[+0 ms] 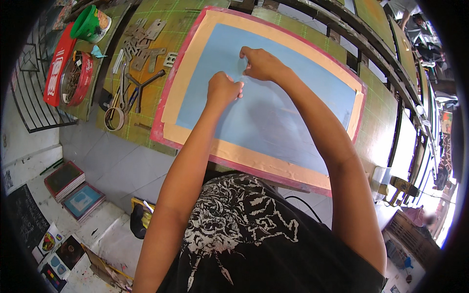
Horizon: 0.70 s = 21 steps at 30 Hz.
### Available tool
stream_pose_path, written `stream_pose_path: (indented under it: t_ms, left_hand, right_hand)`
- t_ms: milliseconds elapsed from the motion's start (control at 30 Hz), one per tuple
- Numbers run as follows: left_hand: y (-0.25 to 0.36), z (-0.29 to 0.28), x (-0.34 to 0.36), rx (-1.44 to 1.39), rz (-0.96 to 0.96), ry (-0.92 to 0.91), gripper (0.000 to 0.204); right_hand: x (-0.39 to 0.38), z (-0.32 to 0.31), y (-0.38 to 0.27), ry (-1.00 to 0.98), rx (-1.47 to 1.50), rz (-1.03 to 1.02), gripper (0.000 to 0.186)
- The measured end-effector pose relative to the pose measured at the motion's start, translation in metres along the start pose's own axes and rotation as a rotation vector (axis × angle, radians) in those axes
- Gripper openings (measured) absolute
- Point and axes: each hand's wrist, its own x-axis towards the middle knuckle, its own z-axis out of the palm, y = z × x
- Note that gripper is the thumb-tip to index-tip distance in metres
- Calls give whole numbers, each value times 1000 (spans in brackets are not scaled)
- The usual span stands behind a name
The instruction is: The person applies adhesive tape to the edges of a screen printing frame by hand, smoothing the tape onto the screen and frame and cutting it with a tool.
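Observation:
A screen-printing frame with blue mesh (pixel 288 115), tan tape along its borders (pixel 254 152) and a pinkish-red rim lies on the table in front of me. Over the upper left part of the mesh, my left hand (pixel 223 91) is closed, with its thumb and fingers pressed together. Just to its right, my right hand (pixel 261 64) has its fingers curled and the index finger bent outward. A small pale, see-through patch shows between the two hands; whether it is a thin piece they hold or a shine on the mesh, I cannot make out.
Left of the frame lie metal hinge plates (pixel 141 46), a three-armed wrench (pixel 141 88) and a tape roll (pixel 114 119). Farther left stand a red tin (pixel 82 80) and a green cup (pixel 88 25). Dark metal rails (pixel 361 46) run along the right. Framed screens (pixel 84 201) rest low at left.

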Motion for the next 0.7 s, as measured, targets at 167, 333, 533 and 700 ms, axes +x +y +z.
stream_pose_path:
  t_ms: [167, 333, 533, 700]
  left_hand:
    - [3, 0, -1, -3, -15, -2, 21]
    - [6, 0, -2, 20, -31, 3, 22]
    - [8, 1, -2, 33, -47, 5, 22]
    - [10, 0, 0, 81, -53, -25, 23]
  right_hand:
    - [3, 2, 1, -10, -34, -13, 52]
    - [3, 0, -2, -25, -59, -18, 51]
    - [2, 4, 2, 27, -54, -56, 45]
    - [2, 10, 6, 74, -71, -88, 41]
